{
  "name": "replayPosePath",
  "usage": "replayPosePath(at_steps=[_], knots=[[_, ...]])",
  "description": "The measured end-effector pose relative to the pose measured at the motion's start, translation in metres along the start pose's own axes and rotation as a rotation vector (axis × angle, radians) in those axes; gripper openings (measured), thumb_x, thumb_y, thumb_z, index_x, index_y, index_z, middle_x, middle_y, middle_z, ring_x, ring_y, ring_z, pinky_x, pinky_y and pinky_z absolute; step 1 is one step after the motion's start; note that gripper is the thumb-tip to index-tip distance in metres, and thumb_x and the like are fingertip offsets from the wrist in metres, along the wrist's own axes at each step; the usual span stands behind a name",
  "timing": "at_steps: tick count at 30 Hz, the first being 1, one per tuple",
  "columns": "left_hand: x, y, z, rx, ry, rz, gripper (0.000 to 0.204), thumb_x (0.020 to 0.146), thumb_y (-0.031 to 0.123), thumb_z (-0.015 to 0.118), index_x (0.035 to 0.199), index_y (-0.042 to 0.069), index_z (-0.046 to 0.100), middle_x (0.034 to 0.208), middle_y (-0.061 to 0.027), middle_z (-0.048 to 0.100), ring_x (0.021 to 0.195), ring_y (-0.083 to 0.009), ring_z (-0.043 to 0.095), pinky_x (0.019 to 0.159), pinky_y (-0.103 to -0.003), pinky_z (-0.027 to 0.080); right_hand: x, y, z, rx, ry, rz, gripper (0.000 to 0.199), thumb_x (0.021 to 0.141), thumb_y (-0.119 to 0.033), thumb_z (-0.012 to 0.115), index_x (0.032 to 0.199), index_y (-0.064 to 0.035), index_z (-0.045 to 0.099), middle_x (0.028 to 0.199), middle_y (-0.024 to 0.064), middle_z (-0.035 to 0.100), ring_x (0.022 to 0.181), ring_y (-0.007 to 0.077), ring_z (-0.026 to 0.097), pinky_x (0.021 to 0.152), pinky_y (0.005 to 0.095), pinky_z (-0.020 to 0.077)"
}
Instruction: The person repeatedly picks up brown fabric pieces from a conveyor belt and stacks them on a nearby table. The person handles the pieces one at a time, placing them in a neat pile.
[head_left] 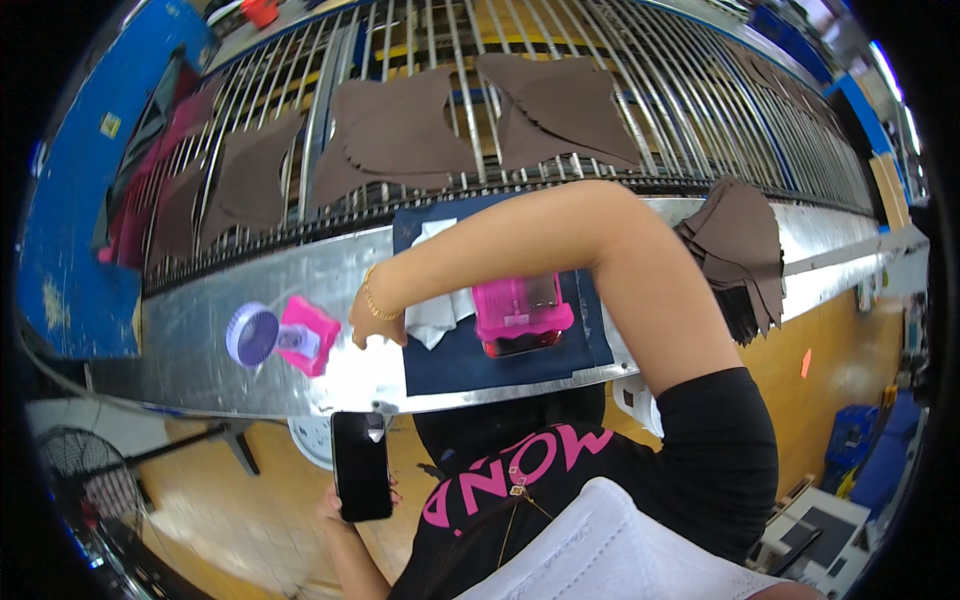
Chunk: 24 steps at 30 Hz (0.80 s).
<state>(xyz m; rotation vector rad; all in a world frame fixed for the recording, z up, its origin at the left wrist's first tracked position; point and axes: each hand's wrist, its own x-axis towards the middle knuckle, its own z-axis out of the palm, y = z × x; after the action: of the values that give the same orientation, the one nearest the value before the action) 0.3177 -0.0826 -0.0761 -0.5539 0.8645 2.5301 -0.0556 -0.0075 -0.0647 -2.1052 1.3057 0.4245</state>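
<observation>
A black smartphone [361, 468] is held upright below the table's front edge, its dark screen showing, with the fingers of my left hand [335, 503] wrapped round its lower part. My right arm reaches across to the left. At its end my right hand [377, 318], with a gold bracelet at the wrist, hangs over the metal table with its fingers bent downward, a little apart, and nothing visible in them. Just left of it stands a small purple fan [252, 334] by a pink base [312, 338]. A white cloth [433, 315] lies right of that hand.
On a dark blue mat [440, 371] sits a pink plastic box [515, 312], partly under my forearm. Brown cut pieces [395, 135] lie on the slatted metal rack [640, 60] behind. More brown pieces [735, 245] are stacked at right. A blue panel [85, 230] stands at left.
</observation>
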Motion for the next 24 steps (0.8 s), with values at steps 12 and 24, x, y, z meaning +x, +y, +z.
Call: replayPosePath(at_steps=[12,24], knots=[[0.052,0.039,0.032,0.167,-0.034,-0.105,0.085,0.073,0.032,0.075,0.136,-0.009,0.034,0.119,-0.027,0.056,0.1,-0.0385,0.061,0.085,-0.048,0.051,0.037,0.005,0.004,-0.225,-0.408,0.097,0.055,0.076,-0.025,0.076,0.126,-0.0127,0.056,0.109,0.0144,0.064,0.088,0.0319,0.065,0.074,0.0471,0.0535],[0.113,0.043,0.039,0.269,0.398,-0.079,0.06,0.086,0.023,0.064,0.13,-0.011,0.041,0.123,-0.0221,0.054,0.109,-0.0324,0.055,0.095,-0.042,0.045,-0.007,-0.013,-0.005,-0.276,-0.432,0.164,0.043,0.076,-0.021,0.073,0.116,-0.0088,0.063,0.109,0.0111,0.065,0.093,0.0301,0.065,0.078,0.0441,0.0531]])
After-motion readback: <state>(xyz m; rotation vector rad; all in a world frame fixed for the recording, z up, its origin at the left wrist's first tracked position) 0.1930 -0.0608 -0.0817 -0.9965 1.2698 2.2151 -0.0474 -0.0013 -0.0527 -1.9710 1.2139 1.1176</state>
